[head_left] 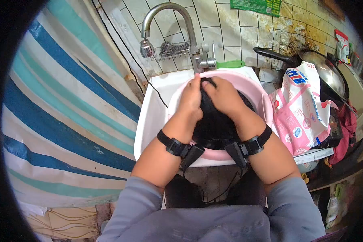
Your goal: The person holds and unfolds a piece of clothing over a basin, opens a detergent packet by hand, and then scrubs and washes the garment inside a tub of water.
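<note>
Black cloth (213, 117) lies bunched in a pink basin (264, 101), which sits in a white sink (149, 117). At the far side of the basin, my left hand (190, 97) is closed on the cloth's upper part, fingers mostly turned away from view. Close beside it, my right hand (224, 94) also grips the cloth, and a dark fold shows by its thumb. The rest of the cloth hangs down between my forearms into the basin. Whether water is in the basin is hard to make out.
Behind the basin rises a curved metal faucet (191, 24), with a wire rack (171, 50) holding a scourer. A green-handled tool (230, 64) lies by the tap. To the right are a pink-white plastic bag (300, 109) and a lidded pan (322, 72). A striped curtain (68, 109) hangs left.
</note>
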The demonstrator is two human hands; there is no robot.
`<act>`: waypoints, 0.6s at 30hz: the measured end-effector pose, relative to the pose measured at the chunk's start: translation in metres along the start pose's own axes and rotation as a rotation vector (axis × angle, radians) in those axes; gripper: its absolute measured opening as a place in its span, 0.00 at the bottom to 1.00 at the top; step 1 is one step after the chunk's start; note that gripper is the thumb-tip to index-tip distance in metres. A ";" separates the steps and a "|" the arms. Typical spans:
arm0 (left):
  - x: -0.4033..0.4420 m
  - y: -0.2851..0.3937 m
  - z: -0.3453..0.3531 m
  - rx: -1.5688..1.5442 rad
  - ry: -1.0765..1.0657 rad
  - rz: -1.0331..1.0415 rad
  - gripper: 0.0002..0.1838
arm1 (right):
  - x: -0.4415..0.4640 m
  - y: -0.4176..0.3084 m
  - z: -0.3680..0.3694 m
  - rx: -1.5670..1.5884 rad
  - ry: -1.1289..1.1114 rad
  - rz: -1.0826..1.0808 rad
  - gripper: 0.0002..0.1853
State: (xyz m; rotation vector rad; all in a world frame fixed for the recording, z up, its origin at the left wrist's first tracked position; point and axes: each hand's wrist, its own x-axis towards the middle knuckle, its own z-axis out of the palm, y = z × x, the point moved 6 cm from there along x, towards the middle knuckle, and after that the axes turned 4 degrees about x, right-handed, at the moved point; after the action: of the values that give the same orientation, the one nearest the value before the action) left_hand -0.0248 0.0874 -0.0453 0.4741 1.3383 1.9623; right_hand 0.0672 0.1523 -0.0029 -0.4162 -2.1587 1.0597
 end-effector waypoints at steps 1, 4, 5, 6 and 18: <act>0.007 -0.001 -0.007 -0.102 0.015 -0.065 0.22 | -0.005 -0.006 0.011 -0.049 -0.107 -0.048 0.21; 0.006 0.001 -0.007 -0.109 -0.027 0.069 0.19 | -0.001 -0.003 0.012 -0.018 -0.051 0.035 0.21; 0.004 0.001 0.001 -0.058 -0.075 0.151 0.17 | 0.006 0.004 0.003 -0.011 0.065 0.048 0.21; -0.013 0.006 0.010 0.021 -0.033 0.105 0.16 | 0.011 0.010 -0.006 -0.042 0.108 0.089 0.20; -0.007 -0.001 0.006 -0.128 -0.030 0.040 0.16 | 0.009 0.011 -0.002 -0.009 0.116 0.029 0.17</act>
State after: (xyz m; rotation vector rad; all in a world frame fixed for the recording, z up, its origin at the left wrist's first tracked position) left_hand -0.0156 0.0866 -0.0433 0.4696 1.1849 2.0510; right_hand 0.0620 0.1650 -0.0064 -0.5025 -2.0616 1.0169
